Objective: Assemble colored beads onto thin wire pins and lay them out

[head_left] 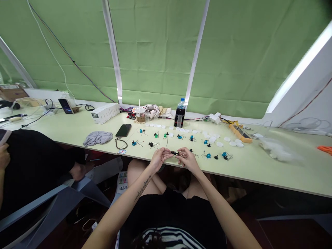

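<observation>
Between my two hands, near the table's front edge, is a small black part (175, 153), too small to name. The fingers of my left hand (160, 158) pinch its left end. My right hand (188, 159) pinches its right end between thumb and fingers. Just beyond my hands lie several small groups of parts: blue knob-like pieces (208, 156), green pieces (156, 135), black pieces (150, 144) and thin bent metal pins (140, 144). A row of white round caps (212, 139) lies behind them.
A phone (123, 130) with a strap and a grey cloth (98, 137) lie to the left. A bottle (180, 113), an iced drink cup (140, 114) and a white box (105, 113) stand behind. A yellow multimeter (240, 133) is right. Another person (38, 166) sits at left.
</observation>
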A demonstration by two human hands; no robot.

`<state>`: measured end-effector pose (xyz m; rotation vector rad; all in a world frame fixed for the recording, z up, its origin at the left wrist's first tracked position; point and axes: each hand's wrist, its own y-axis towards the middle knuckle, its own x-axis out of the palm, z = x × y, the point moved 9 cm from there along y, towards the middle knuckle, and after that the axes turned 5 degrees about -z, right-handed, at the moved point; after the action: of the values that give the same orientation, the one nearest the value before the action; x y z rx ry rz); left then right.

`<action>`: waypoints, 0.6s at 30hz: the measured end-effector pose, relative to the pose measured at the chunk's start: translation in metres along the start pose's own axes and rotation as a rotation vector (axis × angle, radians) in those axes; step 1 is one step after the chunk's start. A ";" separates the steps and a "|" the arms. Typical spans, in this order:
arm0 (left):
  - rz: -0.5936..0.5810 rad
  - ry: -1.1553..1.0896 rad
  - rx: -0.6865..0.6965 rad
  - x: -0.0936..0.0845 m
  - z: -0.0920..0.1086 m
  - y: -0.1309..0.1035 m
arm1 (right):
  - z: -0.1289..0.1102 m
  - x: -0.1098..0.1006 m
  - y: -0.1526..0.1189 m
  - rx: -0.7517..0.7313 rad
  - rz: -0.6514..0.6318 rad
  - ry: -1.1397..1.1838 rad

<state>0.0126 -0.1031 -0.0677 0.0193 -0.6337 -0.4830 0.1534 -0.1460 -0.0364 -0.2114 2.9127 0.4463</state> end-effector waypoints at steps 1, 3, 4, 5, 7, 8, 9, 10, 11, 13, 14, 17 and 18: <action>-0.001 -0.002 0.000 0.000 0.000 0.000 | 0.000 0.000 0.000 0.001 0.006 -0.003; 0.000 0.000 -0.001 0.000 0.000 0.000 | 0.001 0.000 0.000 0.003 0.008 -0.001; 0.002 0.003 -0.003 0.000 0.000 0.000 | 0.001 0.000 0.000 0.004 0.006 0.003; 0.006 0.008 -0.005 0.000 0.000 0.000 | 0.002 0.000 0.000 0.005 0.004 0.008; 0.019 0.017 -0.008 0.000 0.000 -0.001 | 0.003 0.000 0.001 0.008 0.005 0.015; 0.023 0.020 -0.011 -0.001 0.000 -0.001 | 0.003 0.000 0.001 0.009 0.007 0.017; 0.026 0.021 -0.013 -0.001 0.000 -0.001 | 0.004 0.000 0.001 0.011 0.007 0.019; 0.025 0.020 -0.014 0.000 0.000 -0.001 | 0.004 0.000 0.001 0.012 0.005 0.021; 0.022 0.017 -0.015 0.000 0.000 -0.001 | 0.004 0.000 0.001 0.012 0.002 0.022; 0.013 0.015 -0.016 0.001 0.001 -0.001 | 0.005 0.000 0.002 0.015 0.002 0.023; 0.015 0.014 -0.015 0.002 0.001 -0.002 | 0.005 0.000 0.002 0.018 0.006 0.022; 0.024 0.018 -0.016 0.001 0.001 -0.002 | 0.007 -0.001 0.002 0.033 0.013 0.023; 0.024 0.019 -0.016 0.001 0.001 -0.002 | 0.007 -0.001 0.002 0.037 0.010 0.025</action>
<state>0.0119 -0.1047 -0.0667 0.0014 -0.6111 -0.4641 0.1549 -0.1415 -0.0426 -0.1985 2.9447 0.3936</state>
